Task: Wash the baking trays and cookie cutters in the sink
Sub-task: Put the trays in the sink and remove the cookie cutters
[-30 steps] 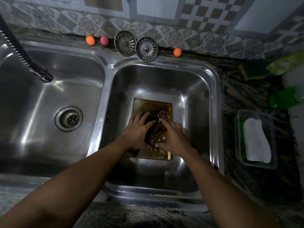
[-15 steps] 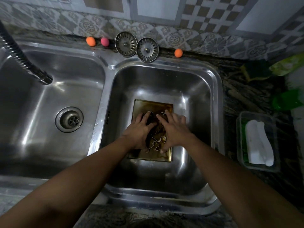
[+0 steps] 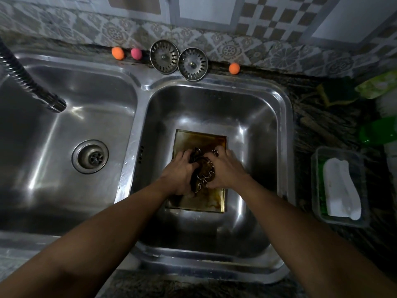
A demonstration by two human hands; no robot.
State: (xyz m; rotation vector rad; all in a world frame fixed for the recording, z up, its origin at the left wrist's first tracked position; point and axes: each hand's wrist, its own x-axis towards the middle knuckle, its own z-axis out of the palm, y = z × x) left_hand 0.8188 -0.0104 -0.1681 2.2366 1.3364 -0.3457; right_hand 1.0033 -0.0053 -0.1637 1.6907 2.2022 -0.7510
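In the right basin of the double stainless-steel sink (image 3: 286, 147), a rectangular, brown-stained, gold-toned metal baking tray (image 3: 199, 139) lies flat on the bottom. A cluster of thin metal cookie cutters (image 3: 204, 176) sits on the tray near its middle.

At 12 o'clock from this basin, 2 round slotted metal strainer plugs (image 3: 164, 56) lean against the patterned tile wall, touching each other. 2 small orange balls (image 3: 117, 53) and 1 pink ball (image 3: 136, 53) rest along the same ledge, the second orange one at 1 o'clock. At 9 o'clock lies the left basin with its round drain (image 3: 90, 157). A coiled metal faucet hose (image 3: 32, 82) hangs over it from 10 o'clock. At 3 o'clock, on the dark stone counter, a clear plastic tub (image 3: 315, 168) holds a white block (image 3: 341, 190). Blurred green items (image 3: 378, 132) lie beyond it at 2 o'clock.

Both forearms reach in from 6 o'clock and cover the tray's near half. The left hand (image 3: 178, 177) curls its fingers over the cutters from 9 o'clock. The right hand (image 3: 227, 171) closes on them from 3 o'clock. The cutters are bunched between the 2 palms, partly hidden. 1 flower-shaped outline shows past the right fingertips at 12 o'clock.
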